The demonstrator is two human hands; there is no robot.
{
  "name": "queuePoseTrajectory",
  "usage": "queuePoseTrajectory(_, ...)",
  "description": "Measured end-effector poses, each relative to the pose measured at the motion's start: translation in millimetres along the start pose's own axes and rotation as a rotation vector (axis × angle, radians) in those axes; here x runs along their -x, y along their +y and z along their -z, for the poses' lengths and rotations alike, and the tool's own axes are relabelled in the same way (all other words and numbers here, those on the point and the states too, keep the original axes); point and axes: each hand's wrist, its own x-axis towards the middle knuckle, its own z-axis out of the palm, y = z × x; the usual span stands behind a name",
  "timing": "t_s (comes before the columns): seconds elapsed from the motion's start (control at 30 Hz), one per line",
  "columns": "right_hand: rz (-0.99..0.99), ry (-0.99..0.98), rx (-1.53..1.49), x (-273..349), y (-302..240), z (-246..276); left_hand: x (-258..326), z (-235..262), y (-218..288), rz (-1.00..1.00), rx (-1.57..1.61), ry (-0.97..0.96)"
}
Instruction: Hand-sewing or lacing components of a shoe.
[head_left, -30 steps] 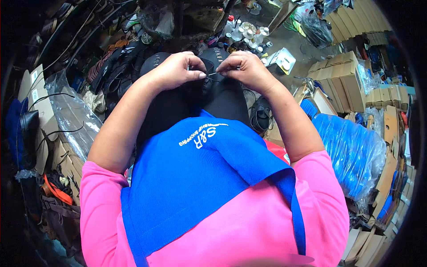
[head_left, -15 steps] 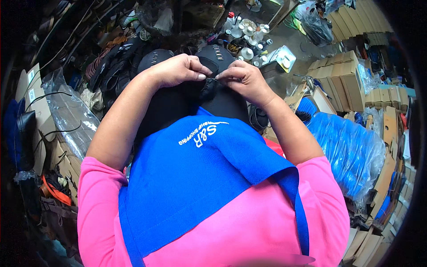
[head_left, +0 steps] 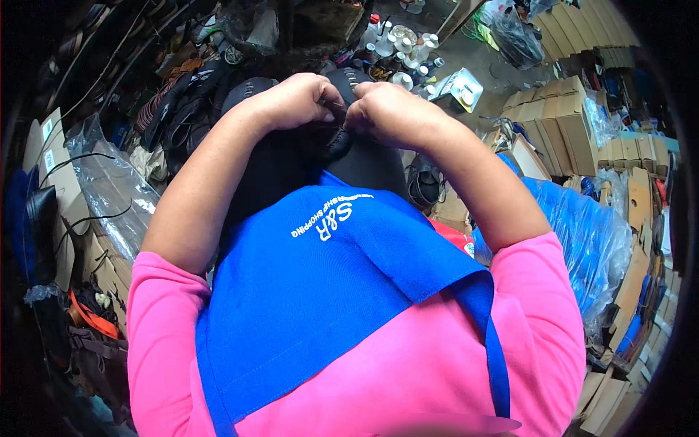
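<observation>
Both of my hands meet over my knees, above a black leather-like piece (head_left: 333,146) with a rounded, shiny edge. My left hand (head_left: 302,102) is closed, its thumb and fingers curled at the piece's upper left side. Opposite it, my right hand (head_left: 389,113) has its fingers bent down in a pinch, and its back hides most of what they hold. A thin dark strand shows faintly between the fingertips. Black trousers with stitched marks at the knees lie beneath. A blue apron (head_left: 291,291) covers my lap and front.
Beyond my knees stand several white bottles (head_left: 404,47) and a white container (head_left: 462,91). On the right are cardboard stacks (head_left: 557,127) and a plastic-wrapped blue bundle (head_left: 575,233). To the left lie clear plastic sheeting (head_left: 109,189) and dark shoe-like items (head_left: 44,226).
My right hand has turned over and come closer to the left, its fingers now pointing down. The right elbow has swung outward. My left hand has shifted slightly, still curled.
</observation>
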Motion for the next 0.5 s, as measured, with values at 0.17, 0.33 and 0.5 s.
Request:
queuePoseTrajectory(0.17,-0.164,0.004,-0.431,-5.9,9.5,-14.5,7.1,-9.3,8.4,0.060,-0.192,0.261)
queuePoseTrajectory(0.33,-0.287,0.004,-1.032,31.5,37.3,-25.6,64.0,-25.6,17.3,0.167,-0.183,0.338)
queuePoseTrajectory(0.5,0.375,0.455,-2.051,118.3,89.7,6.3,126.5,20.0,3.6,0.471,-0.185,0.409)
